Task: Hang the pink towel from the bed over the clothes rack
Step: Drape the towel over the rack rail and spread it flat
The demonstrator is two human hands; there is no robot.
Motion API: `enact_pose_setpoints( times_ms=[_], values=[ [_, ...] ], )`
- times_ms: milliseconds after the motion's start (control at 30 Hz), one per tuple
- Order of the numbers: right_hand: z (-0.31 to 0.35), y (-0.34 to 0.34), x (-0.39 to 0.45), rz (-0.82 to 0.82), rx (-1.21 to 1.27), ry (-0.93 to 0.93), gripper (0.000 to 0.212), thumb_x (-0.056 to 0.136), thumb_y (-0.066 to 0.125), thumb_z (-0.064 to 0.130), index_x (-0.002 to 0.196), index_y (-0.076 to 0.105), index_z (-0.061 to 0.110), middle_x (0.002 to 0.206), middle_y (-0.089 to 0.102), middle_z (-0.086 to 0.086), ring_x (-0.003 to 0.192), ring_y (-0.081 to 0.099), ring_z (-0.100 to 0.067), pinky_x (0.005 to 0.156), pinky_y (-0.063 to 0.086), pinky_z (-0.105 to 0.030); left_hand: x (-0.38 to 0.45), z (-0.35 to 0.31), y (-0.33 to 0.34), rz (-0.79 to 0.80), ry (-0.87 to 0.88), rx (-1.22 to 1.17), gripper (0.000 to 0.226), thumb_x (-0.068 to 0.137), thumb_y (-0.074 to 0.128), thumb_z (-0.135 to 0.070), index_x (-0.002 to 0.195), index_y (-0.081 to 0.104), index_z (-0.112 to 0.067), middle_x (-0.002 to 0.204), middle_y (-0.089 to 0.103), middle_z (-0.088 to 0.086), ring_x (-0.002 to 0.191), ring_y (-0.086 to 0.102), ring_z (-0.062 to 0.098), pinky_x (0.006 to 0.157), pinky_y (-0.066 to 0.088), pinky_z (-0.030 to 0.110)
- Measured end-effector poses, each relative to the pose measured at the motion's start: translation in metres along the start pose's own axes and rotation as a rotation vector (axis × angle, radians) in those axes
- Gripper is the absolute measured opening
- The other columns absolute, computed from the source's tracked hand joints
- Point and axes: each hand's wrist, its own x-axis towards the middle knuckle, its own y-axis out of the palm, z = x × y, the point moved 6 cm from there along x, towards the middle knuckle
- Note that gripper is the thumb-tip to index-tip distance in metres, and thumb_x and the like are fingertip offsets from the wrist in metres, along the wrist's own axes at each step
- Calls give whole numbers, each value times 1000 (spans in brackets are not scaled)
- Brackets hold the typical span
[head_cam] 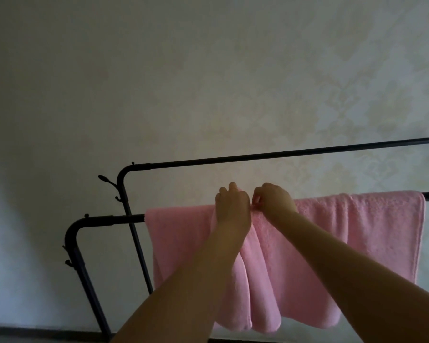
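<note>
The pink towel [332,231] hangs over the nearer bar of the black clothes rack [104,220], and it covers most of this bar, from near the bent left corner almost to the right edge of the view. My left hand [232,206] and my right hand [274,201] are both on the top fold of the towel, just beside each other near its middle. The fingers [223,191] of my left hand are curled over the top of the bar and press the cloth there, closed on the towel. My right hand has its fingers bent together and pinches the cloth at the fold, so it is closed on the towel too. Below my hands the towel falls in several deep folds, bunched together, and its lower edge makes rounded lobes near the bottom of the view. To the right the cloth lies flatter and hangs shorter, with its side edge straight down close to the end of the bar. The rack has a second bar [282,153], higher and farther from me, and this one is bare. On the left posts of the rack I see small hooks [105,179]. Behind the rack is a pale wall [208,70] with a faint pattern on its right part. The room is rather dim, so small details of the fingertips I cannot tell.
</note>
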Motion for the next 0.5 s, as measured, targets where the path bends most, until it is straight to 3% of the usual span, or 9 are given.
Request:
enact_pose_setpoints(
  times_ms=[100, 233, 500],
  values=[
    [-3, -1, 2, 55, -55, 51, 14, 93, 62, 15, 99, 74, 13, 98, 71, -2, 90, 68, -17, 87, 55, -28, 3, 13, -3, 27, 53, 6, 22, 77, 59, 4, 96, 64, -7, 107, 53, 11, 94, 50, 27, 77, 43, 33],
    [-13, -3, -1, 35, -70, 154, 19, 91, 66, 24, 95, 72, 7, 92, 72, -7, 87, 68, -22, 82, 56, -32, 6, 39, -5, 72, 76, 29, 23, 78, 56, 4, 97, 63, -6, 110, 51, 11, 96, 50, 28, 79, 42, 33],
    [-27, -3, -7, -125, -68, 426, 8, 91, 47, 4, 92, 54, 1, 99, 64, -20, 95, 60, -35, 80, 52, -41, 0, 118, -16, 38, 43, 35, 23, 80, 53, 8, 96, 62, -6, 111, 51, 12, 95, 49, 29, 75, 42, 34]
  ],
)
